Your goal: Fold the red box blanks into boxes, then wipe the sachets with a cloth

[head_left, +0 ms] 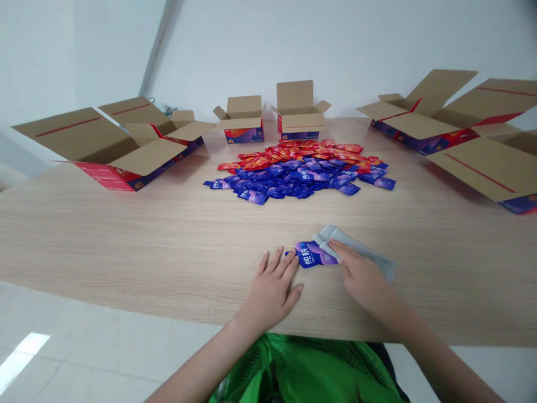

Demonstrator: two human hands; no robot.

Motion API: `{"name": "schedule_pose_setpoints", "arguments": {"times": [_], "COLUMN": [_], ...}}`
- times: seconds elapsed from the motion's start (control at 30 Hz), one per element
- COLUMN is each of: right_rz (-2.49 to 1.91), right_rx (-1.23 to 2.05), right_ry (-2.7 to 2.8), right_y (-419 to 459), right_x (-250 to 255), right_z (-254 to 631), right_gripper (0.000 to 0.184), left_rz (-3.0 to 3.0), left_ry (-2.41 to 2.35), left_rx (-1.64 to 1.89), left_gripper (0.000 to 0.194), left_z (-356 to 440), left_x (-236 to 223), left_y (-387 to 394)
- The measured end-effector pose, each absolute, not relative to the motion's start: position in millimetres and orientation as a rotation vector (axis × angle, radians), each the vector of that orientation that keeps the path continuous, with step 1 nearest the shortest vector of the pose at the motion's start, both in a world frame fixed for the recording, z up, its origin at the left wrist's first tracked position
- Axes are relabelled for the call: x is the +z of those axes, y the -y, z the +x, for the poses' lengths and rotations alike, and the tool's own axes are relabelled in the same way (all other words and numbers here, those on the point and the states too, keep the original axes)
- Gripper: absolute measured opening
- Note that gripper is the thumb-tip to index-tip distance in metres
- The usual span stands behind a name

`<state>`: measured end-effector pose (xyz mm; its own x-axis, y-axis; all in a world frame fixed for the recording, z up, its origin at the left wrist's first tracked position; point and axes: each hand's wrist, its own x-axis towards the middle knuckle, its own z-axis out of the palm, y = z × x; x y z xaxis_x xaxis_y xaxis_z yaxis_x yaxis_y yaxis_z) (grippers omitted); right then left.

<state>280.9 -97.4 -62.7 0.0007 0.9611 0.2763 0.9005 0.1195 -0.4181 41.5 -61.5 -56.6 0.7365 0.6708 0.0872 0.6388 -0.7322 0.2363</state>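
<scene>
The purple pouch (308, 256) is laid in front of the pouch pile (293, 170), touched by a spread left hand (271, 285); grey cloth (371, 253) is held down over its end by the right hand (358, 274), whose grip cannot be told. If the cloth were dragged, the pouch could be skidded. The wood-grain bench (126, 240) is backed, beyond the pile, by a white wall (356, 45).

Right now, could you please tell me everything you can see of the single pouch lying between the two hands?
The pouch is small, deep blue with rounded purple shapes and large white characters running sideways; it looks like glossy plastic film. It lies flat on the wooden-looking table, its narrow end to the left. Fingertips of the left hand touch that end, while a folded grey cloth under the right hand overlaps its other end. Whether it is sealed cannot be told.
</scene>
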Motion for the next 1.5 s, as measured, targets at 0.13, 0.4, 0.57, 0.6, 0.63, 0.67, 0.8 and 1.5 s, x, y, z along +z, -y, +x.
{"name": "schedule_pose_setpoints", "arguments": {"times": [0.13, 0.4, 0.57, 0.6, 0.63, 0.67, 0.8, 1.5], "right_rz": [-1.746, -1.973, -2.072, -2.040, -2.008, -1.985, -2.017, -1.935], "right_rx": [0.150, 0.048, 0.117, 0.132, 0.135, 0.122, 0.013, 0.085], "right_ry": [1.964, 1.843, 1.943, 1.978, 1.994, 1.989, 1.829, 2.220], "right_y": [86.0, 93.8, 78.9, 76.9, 76.3, 77.1, 86.4, 85.2], "right_x": [-65.2, -76.9, -69.0, -69.3, -70.7, -73.2, -85.0, -36.0], "right_z": [239.2, 239.7, 208.0, 202.1, 200.0, 202.2, 232.8, 269.7], "right_gripper": [0.066, 0.072, 0.067, 0.066, 0.066, 0.069, 0.082, 0.064], "left_rz": [2.745, 2.744, 2.725, 2.721, 2.720, 2.721, 2.725, 2.737], "left_ry": [-1.056, -1.064, -1.064, -1.057, -1.052, -1.050, -1.056, -1.046], "left_rx": [0.249, 0.269, 0.240, 0.238, 0.240, 0.247, 0.278, 0.239], "left_gripper": [0.057, 0.057, 0.056, 0.057, 0.057, 0.057, 0.057, 0.056], "left_z": [41.9, 43.3, 44.5, 44.4, 44.2, 43.9, 43.1, 43.0], "left_x": [-55.3, -56.0, -52.6, -52.3, -52.5, -53.1, -56.4, -53.2], "left_y": [62.2, 62.2, 61.2, 60.9, 60.8, 60.7, 61.5, 61.7]}}
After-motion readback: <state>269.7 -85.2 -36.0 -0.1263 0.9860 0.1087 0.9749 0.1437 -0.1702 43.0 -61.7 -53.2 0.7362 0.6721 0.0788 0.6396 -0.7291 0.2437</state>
